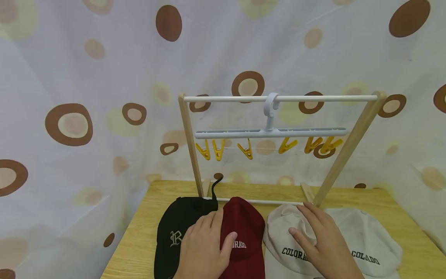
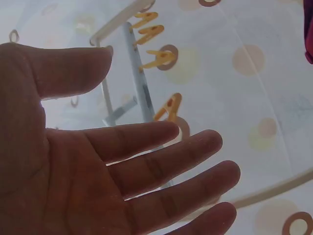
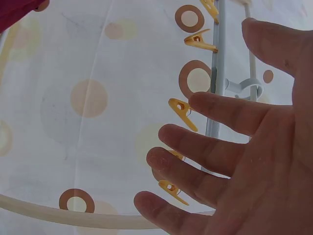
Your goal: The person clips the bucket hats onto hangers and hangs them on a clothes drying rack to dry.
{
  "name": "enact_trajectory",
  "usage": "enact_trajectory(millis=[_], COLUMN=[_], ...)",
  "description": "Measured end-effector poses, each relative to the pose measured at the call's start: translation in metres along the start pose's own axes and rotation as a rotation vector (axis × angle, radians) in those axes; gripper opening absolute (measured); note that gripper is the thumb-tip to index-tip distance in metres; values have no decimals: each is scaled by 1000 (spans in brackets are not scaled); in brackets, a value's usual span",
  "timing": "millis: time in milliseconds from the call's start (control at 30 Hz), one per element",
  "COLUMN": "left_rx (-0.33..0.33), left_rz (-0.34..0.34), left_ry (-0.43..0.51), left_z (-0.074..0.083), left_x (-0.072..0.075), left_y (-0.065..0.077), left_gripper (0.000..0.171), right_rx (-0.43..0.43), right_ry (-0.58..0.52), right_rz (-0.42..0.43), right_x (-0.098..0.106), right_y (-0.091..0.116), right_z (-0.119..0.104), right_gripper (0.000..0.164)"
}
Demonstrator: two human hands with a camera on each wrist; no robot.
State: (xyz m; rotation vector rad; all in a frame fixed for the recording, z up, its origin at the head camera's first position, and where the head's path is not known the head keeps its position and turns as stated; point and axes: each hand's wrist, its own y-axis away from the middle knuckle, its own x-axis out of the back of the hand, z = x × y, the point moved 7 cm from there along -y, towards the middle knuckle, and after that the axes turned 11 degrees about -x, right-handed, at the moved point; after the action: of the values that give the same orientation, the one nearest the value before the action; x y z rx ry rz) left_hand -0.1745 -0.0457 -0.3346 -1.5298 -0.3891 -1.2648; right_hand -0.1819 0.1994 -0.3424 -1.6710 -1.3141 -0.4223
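My left hand point(image 1: 205, 246) hovers over the black cap point(image 1: 167, 228) and the dark red cap point(image 1: 242, 221), its fingers straight and holding nothing. In the left wrist view its palm and spread fingers point(image 2: 166, 166) show nothing in them. My right hand point(image 1: 325, 240) is over the beige cap point(image 1: 283, 224) with dark lettering, beside the light grey cap point(image 1: 366, 232). The right wrist view shows its fingers point(image 3: 205, 147) extended and bare. All the caps lie in a row on the wooden table point(image 1: 134, 232), their lower parts cut off by the frame.
Behind the caps stands a rack with wooden posts point(image 1: 193, 155) and a white top bar point(image 1: 320, 98). A pale blue hanger point(image 1: 237, 134) hooks over that bar, with several yellow clips point(image 1: 246, 150) below it. A dotted curtain point(image 1: 104, 162) forms the backdrop.
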Motion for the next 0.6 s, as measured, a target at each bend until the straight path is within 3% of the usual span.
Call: enact_trajectory(millis=[200,467,600], left_rx=[125,298,373], left_rz=[16,51,27], left_ry=[17,46,52], left_z=[-26,-73,-93], left_x=[3,8,7], left_y=[11,26,35], left_gripper=[48,48,50], right_rx=[4,-7,-36], right_ry=[-17,-34,-30], right_rz=[13,-13,-26], right_x=[-3,-9,-13], right_y=[-1,-5,-5], right_z=[-2,-7,-7], right_gripper=[55,58,58])
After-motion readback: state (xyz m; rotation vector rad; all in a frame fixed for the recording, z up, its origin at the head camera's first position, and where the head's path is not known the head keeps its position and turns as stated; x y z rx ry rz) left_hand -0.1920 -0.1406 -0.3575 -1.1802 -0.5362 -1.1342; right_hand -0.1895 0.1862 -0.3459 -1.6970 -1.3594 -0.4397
